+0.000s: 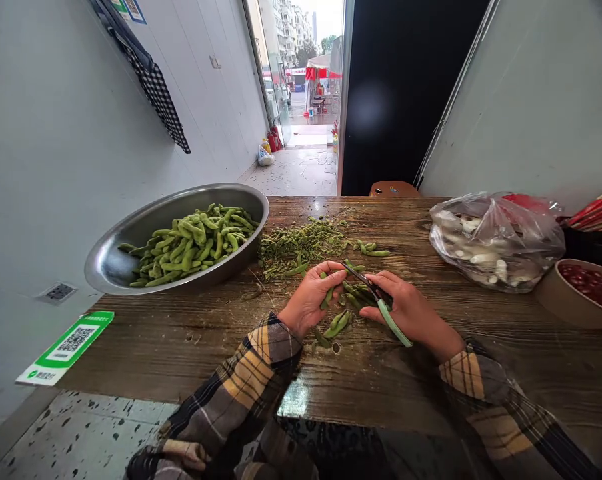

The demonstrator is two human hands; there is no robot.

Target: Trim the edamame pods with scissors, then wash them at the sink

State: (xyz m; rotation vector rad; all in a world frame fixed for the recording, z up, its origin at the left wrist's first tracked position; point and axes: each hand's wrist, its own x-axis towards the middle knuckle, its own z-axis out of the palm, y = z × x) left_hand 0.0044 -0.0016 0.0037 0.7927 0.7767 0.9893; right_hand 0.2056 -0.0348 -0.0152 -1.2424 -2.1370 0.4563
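Note:
My left hand pinches a green edamame pod over the middle of the table. Close beside it, my right hand is closed on a pair of scissors with pale green handles; their blades point up and left toward the pod. Loose edamame pods lie on the wood under and between my hands, partly hidden by them. Beyond my left hand spreads a heap of small green trimmings. A few more pods lie to the right of that heap.
A wide steel bowl of edamame pods stands at the left on the wooden table. A clear plastic bag of whitish contents lies at the right, near a tub of dark red pieces. A green QR-code sign sits at the left edge.

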